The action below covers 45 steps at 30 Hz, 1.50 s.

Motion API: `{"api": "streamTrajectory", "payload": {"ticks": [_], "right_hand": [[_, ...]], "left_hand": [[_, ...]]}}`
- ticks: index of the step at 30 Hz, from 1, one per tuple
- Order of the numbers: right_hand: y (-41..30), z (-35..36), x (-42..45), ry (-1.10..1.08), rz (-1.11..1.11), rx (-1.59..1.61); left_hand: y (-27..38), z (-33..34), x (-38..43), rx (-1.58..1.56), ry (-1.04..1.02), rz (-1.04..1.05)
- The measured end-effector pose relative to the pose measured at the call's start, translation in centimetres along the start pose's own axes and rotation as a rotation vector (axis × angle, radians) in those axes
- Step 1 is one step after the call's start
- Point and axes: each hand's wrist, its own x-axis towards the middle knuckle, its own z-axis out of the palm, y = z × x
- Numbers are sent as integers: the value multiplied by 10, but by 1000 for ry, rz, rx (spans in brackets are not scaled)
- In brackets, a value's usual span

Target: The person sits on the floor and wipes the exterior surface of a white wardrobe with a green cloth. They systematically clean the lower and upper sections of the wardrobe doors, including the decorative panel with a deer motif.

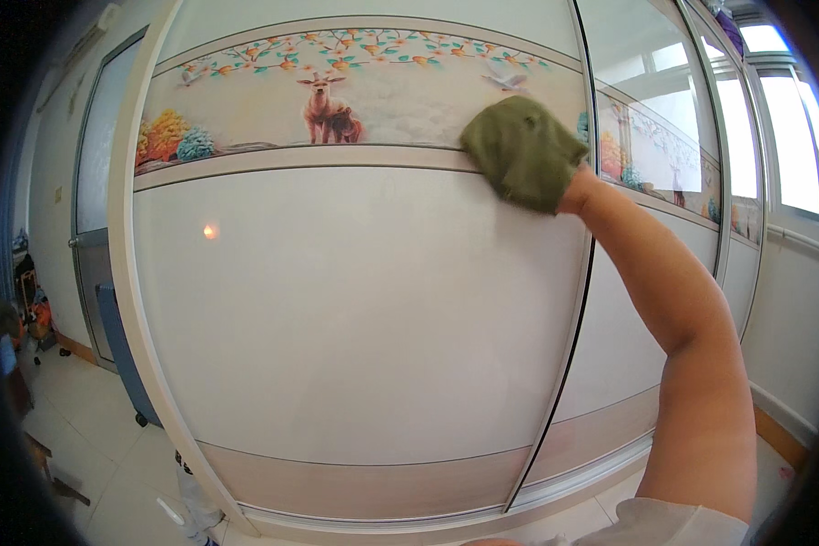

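My right arm stretches up to a sliding wardrobe door [355,307], and a green cloth [522,153] covers my right hand [577,191] so that only the wrist shows. The cloth lies against the right end of a printed band [409,95] with deer, blossom branches and a white bird. Its lower part overlaps the pale trim strip under the picture. Fingers are hidden beneath the fabric. My left hand is out of view; a sliver of skin at the bottom edge is too small to identify.
A glossy second door panel [655,136] on the right reflects the windows. Beyond it is a bright window [792,143]. To the left, a blue suitcase [126,355] stands by a framed door [109,170]. Plastic bottles or bags [194,498] sit at the wardrobe's lower left corner.
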Motion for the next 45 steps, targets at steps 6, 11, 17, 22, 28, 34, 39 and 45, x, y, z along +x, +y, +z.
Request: {"api": "streamTrajectory", "payload": {"ticks": [6,11,17,22,28,34,39,45], "right_hand": [[23,-8,58,77,784,-179],[-31,5,87,70,550,-136],[-48,18,5,-105,-110,171],[21,-13,27,-72,425,-193],[-4,-1,69,113,647,-136],[-63,11,5,-122,20,186],[-13,-13,48,-113,-7,-118],[9,13,79,119,777,-220]], "left_hand": [[-5,5,1,3,-7,25],[-5,6,1,6,-1,30],[-9,10,-4,1,18,52],[-7,12,-3,12,2,69],[-16,13,-4,35,25,111],[-35,17,-7,50,69,197],[-44,25,-6,36,79,268],[-12,21,-2,-28,25,27]]}}
